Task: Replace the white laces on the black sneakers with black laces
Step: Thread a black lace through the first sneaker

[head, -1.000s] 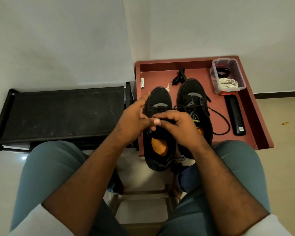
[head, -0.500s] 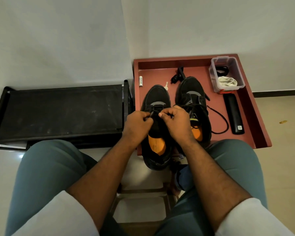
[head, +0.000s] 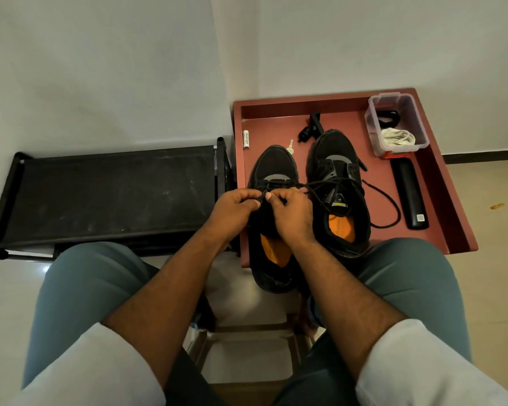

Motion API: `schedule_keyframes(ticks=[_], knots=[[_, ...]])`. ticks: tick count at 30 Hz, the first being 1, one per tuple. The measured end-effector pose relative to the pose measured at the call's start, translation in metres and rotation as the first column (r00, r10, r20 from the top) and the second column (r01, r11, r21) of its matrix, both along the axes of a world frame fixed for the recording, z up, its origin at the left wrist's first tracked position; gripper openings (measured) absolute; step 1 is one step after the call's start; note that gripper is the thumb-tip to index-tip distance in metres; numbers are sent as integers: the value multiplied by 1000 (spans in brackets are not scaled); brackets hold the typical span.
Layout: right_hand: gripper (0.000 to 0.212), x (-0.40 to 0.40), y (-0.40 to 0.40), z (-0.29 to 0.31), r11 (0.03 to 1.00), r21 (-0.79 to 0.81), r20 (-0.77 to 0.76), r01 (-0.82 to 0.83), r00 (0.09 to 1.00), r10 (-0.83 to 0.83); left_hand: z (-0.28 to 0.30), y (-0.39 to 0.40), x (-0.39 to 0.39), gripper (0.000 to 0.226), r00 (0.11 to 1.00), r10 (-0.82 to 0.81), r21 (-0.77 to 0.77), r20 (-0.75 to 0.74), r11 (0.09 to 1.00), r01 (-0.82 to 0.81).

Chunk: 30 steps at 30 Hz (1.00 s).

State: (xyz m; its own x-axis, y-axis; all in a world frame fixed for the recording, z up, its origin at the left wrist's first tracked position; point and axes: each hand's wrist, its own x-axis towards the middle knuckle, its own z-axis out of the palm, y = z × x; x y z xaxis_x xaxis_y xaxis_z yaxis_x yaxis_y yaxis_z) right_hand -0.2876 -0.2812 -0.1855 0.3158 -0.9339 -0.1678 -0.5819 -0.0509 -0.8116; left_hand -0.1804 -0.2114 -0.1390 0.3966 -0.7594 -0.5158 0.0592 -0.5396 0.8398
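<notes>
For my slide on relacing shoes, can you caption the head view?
Both hands, left and right, pinch a black lace at the left sneaker on a red tray.

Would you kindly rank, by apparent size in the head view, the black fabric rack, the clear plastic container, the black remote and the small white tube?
Largest to smallest:
1. Black fabric rack
2. Clear plastic container and black remote: they look about alike, so I will not rank them.
3. Small white tube

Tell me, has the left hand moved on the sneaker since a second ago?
Yes. The left hand has slid back from the left sneaker's toe toward its orange insole, now pinching the black lace.
</notes>
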Motion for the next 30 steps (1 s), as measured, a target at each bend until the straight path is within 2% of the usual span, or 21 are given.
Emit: schedule_keyframes(ticks=[4, 9, 12, 15, 16, 18, 20, 22, 23, 25, 27, 28, 29, 30], knots=[[17, 1, -1, -2, 999, 32, -2, -8, 1000, 8, -10, -4, 0, 23, 995, 16, -4, 94, 1000, -15], [18, -3, -7, 0, 982, 153, 20, -109, 994, 107, -26, -12, -6, 6, 969, 105, -41, 222, 994, -99], [22, -4, -7, 1, 979, 160, -27, -130, 990, 136, -33, -16, -10, 10, 950, 166, -70, 263, 986, -153], [22, -3, -4, 3, 985, 117, -60, -130, 989, 138, -35, -19, -15, 17, 931, 123, -49, 343, 992, -113], [22, -4, -3, 4, 987, 95, -67, -127, 989, 133, -36, -19, -16, 17, 932, 141, -45, 334, 990, -134], [21, -8, -1, 6, 993, 40, -72, -112, 991, 115, -35, -16, -15, 18, 937, 285, -39, 201, 958, -283], [19, -14, 1, 9, 996, -13, -69, -91, 994, 90, -29, -10, -7, 21, 874, 486, -9, 21, 874, -486], [19, -20, 1, 13, 993, -73, -90, -95, 992, 88, -24, -4, 11, 23, 733, 678, 20, -54, 735, -678], [20, -23, 1, 16, 988, -111, -118, -110, 988, 97, -21, 1, 23, 22, 630, 773, 28, -77, 633, -774], [26, -29, 1, 21, 969, -198, -176, -145, 978, 111, -19, 12, 48, 22, 454, 888, 82, -74, 459, -884], [33, -32, 0, 26, 946, -275, -196, -171, 973, 118, -17, 23, 58, 21, 368, 927, 56, 72, 365, -929], [35, -33, 0, 28, 937, -302, -197, -178, 973, 122, -16, 27, 57, 20, 371, 898, -38, 234, 390, -920], [35, -33, 1, 32, 929, -322, -196, -183, 973, 124, -12, 30, 52, 20, 406, 816, -149, 411, 499, -854], [35, -33, 2, 35, 921, -344, -192, -185, 974, 124, -10, 30, 44, 25, 461, 708, -246, 535, 652, -717]])
